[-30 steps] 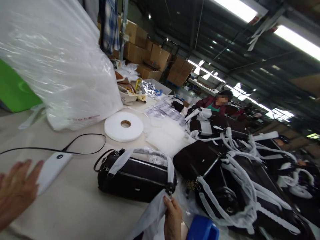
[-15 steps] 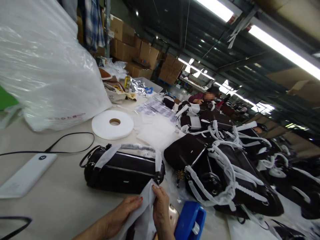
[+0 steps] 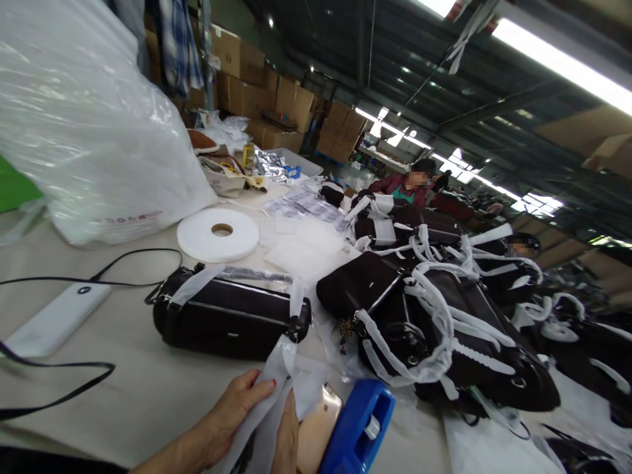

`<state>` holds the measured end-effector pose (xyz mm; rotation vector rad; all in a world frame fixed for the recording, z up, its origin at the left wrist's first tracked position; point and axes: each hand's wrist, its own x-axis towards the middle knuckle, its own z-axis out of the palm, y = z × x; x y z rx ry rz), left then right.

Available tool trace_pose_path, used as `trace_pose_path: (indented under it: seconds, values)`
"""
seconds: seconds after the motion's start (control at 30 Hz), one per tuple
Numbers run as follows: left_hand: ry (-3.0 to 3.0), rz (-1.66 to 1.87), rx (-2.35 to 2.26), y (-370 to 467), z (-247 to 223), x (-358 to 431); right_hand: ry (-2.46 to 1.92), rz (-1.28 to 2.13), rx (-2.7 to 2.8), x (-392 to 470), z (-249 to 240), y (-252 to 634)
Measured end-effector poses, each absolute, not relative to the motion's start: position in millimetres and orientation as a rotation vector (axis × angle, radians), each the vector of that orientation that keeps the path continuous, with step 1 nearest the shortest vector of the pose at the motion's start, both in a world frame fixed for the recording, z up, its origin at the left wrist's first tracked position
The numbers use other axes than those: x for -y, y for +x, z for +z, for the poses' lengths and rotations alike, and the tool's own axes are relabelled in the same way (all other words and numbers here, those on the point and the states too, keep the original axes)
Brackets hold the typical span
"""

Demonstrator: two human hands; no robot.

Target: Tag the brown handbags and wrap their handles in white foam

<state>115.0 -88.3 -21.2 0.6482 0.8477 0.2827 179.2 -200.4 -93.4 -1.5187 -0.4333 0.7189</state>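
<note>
A black barrel-shaped handbag (image 3: 222,326) lies on the table in front of me, its handle covered in clear and white wrapping. From its right end a strip of thin white wrapping paper (image 3: 281,359) runs down toward me, with part of a dark strap showing inside its lower folds. My left hand (image 3: 237,408) pinches the strip's left edge between thumb and fingers. My right hand (image 3: 286,431) is closed at its right side, fingers partly hidden by the paper. Beside my right hand lie a gold phone (image 3: 318,424) and a blue plastic tape dispenser-like object (image 3: 358,428).
To the right lie several black bags (image 3: 474,329) with white-wrapped handles. A white tape roll (image 3: 197,237), a white power bank (image 3: 62,319) with a black cable, and a large plastic sack (image 3: 99,131) occupy the left. Co-workers (image 3: 415,184) sit beyond the bags.
My right hand has moved down along the white paper strip, away from the bag's end. My left hand still pinches the strip. The view has shifted slightly.
</note>
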Motion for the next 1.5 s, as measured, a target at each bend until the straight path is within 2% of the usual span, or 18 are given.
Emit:
trace_pose_path:
  seconds: [0.17,0.27,0.57,0.77,0.9,1.13,1.3,1.5]
  values:
    - [1.056,0.397,-1.019,122.3,-22.8,94.9,-1.537,0.685,0.372,194.1,-96.1,168.8]
    - [1.221,0.457,-0.973,122.1,-21.7,96.3,-1.542,0.699,0.338,188.0,-98.9,164.8]
    - [0.92,0.307,-0.758,111.8,-10.0,99.4,-1.553,0.735,0.395,192.4,-102.0,169.2]
    - [1.236,0.27,-0.647,108.1,-12.3,84.5,-1.561,0.763,0.375,193.5,-104.1,168.6]
    - [1.329,0.219,-0.583,106.7,-8.4,85.1,-1.758,0.713,0.522,193.0,-108.7,167.7]
    - [1.251,0.126,-0.495,98.7,-10.7,88.3,-1.889,0.699,0.658,188.7,-115.3,163.1]
    - [1.102,-0.002,-0.447,86.7,-26.0,87.0,-2.041,0.46,0.702,187.4,-125.2,158.2]
    - [0.83,0.108,-0.471,94.2,-25.6,96.1,-2.064,0.391,0.659,173.7,-97.3,167.0]
